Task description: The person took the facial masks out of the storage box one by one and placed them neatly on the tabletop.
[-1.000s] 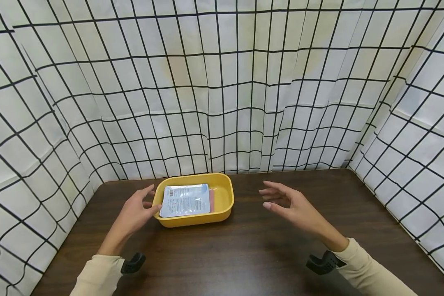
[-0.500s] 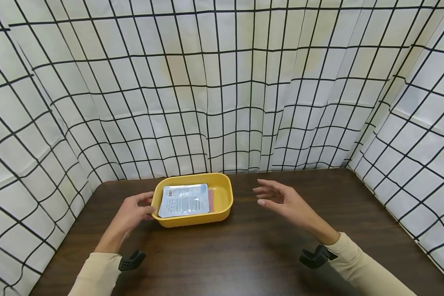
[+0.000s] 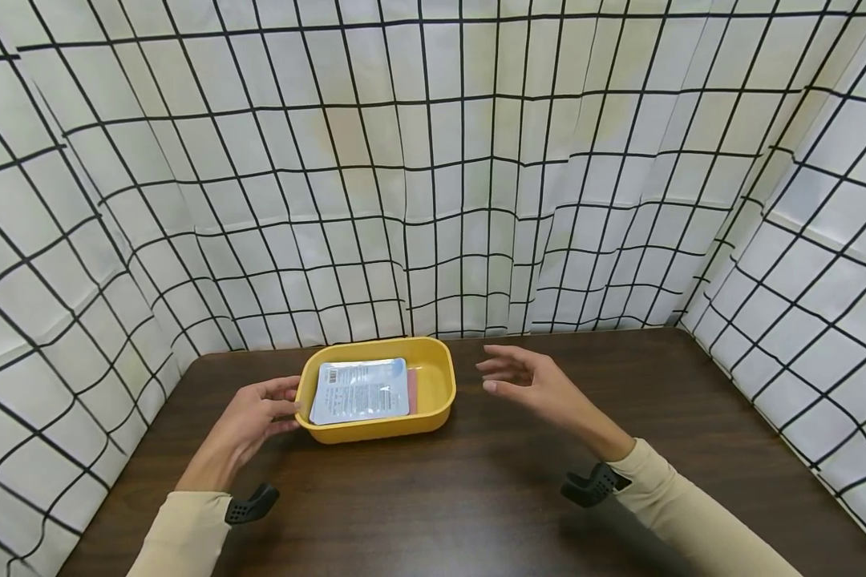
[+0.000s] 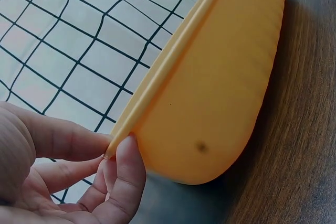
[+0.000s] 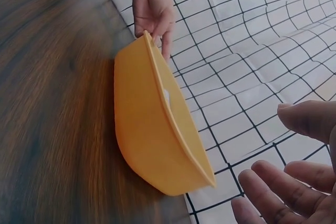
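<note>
A yellow plastic basin stands on the table, low and with rounded corners. Inside it lies a shiny light-blue sachet with printed text, and a pink edge shows beside it. My left hand is at the basin's left end. In the left wrist view its thumb and fingers pinch the basin's rim. My right hand hovers to the right of the basin, apart from it. Its fingers are relaxed, with nothing between them.
The dark wooden table extends in front of and to the right of the basin. A white curtain with black grid lines encloses the back and sides. Each wrist wears a black device.
My left hand has shifted slightly left and come to pinch the basin's rim. My right hand has moved left, closer to the basin. The sachet stays in its place inside the basin.
</note>
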`<state>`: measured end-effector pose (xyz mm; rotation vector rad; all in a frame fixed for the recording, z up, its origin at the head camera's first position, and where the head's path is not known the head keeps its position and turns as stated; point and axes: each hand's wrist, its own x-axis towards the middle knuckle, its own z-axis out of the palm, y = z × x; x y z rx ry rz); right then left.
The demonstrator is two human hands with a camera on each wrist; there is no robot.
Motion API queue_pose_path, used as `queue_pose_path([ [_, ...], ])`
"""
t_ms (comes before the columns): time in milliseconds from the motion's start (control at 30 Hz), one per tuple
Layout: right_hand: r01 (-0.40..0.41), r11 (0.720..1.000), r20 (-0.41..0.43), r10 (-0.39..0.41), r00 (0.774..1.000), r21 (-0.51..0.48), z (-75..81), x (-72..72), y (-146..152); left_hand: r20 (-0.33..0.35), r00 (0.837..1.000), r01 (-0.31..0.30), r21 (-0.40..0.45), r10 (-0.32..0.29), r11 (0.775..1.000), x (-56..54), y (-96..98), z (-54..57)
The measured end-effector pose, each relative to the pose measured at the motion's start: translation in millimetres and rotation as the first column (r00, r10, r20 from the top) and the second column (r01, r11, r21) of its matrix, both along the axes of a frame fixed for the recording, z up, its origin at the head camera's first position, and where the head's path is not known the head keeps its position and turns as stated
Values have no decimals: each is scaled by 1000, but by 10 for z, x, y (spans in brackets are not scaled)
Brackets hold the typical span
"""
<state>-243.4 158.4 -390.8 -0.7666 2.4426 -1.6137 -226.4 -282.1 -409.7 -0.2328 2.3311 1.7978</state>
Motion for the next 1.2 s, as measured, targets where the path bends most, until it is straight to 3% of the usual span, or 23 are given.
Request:
queue_pose_path([
  [333, 1, 1000, 17, -1, 1000, 0, 2, -120, -173, 10, 1000, -4, 3, 4, 1000, -11, -9, 2],
  [600, -24, 999, 97, 28, 995, -42, -1, -250, -333, 7, 1000, -6, 0, 6, 1000, -16, -9, -14],
  [867, -51, 987, 197, 80, 977, -149, -10, -375, -478, -1, 1000, -10, -11, 10, 1000, -11, -5, -20],
  [1200, -96, 977, 258, 145, 955, -193, 7, -526, -653, -15, 1000, -10, 2, 10, 1000, -4, 1, -38],
])
